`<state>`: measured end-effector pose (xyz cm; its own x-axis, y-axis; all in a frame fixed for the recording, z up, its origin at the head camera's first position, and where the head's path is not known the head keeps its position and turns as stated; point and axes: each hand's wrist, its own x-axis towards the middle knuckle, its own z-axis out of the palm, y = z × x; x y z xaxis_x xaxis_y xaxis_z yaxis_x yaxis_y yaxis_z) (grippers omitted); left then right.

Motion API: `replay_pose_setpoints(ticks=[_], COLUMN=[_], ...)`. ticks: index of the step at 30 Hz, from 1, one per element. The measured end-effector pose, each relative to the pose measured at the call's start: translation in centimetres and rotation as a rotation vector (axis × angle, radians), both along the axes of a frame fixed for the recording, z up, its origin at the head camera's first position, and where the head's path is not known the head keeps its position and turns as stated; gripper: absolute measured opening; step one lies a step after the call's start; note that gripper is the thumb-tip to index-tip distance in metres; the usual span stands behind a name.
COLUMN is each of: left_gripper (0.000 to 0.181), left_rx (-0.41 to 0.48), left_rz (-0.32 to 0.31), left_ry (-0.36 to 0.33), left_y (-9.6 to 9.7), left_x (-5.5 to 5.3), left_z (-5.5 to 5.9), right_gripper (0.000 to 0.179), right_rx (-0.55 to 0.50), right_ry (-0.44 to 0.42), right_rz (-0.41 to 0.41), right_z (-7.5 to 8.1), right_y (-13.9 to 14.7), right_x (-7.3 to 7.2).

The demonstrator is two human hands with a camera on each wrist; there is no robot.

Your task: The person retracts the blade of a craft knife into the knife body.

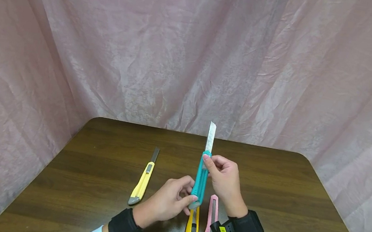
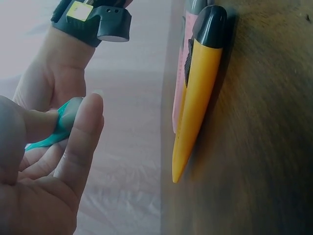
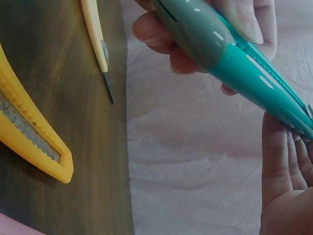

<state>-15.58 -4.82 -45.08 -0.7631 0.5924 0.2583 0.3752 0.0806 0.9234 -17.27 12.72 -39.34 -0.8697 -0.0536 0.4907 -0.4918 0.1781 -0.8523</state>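
Note:
A teal utility knife [image 1: 201, 179] with a grey end is held up over the table, its long blade [image 1: 211, 136] out and pointing away. My left hand [image 1: 172, 197] pinches the grey butt end between thumb and fingers. Higher up, near the slider, my right hand [image 1: 226, 175] grips the body with the thumb on top. In the right wrist view the teal utility knife [image 3: 264, 88] slants between both hands. Below it on the table lies a yellow-orange utility knife [image 1: 192, 229] with a black end, partly hidden in the head view.
A pink utility knife [image 1: 210, 227] lies beside the orange one, by the right wrist. To the left, a pale yellow utility knife [image 1: 142, 182] lies with its blade out. The brown wooden table [image 1: 268, 180] ends at a pink curtain [image 1: 179, 53].

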Motion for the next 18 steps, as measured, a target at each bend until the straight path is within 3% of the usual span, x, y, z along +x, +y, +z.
replay_pose_setpoints(ticks=[2,6,11,18], left_gripper=[0.019,0.019,0.019,0.018], left_rx=[0.019,0.071,0.119,0.114], left_rz=[-0.012,-0.041,-0.051,-0.038], left_ry=[-0.009,-0.019,-0.010,-0.003], left_y=[0.1,0.1,0.1,0.1], left_x=[0.3,0.9,1.2,1.2], left_z=[0.6,1.7,2.3,2.3], right_gripper=[0.014,0.010,0.008,0.012], right_rx=[-0.018,-0.047,-0.061,-0.055], right_ry=[0.018,0.055,0.066,0.011], right_rz=[0.004,0.016,0.020,-0.013], right_z=[0.1,-1.1,-2.5,-1.3], right_y=[-0.1,0.2,0.4,0.0], right_x=[0.1,-0.6,-1.5,-0.6])
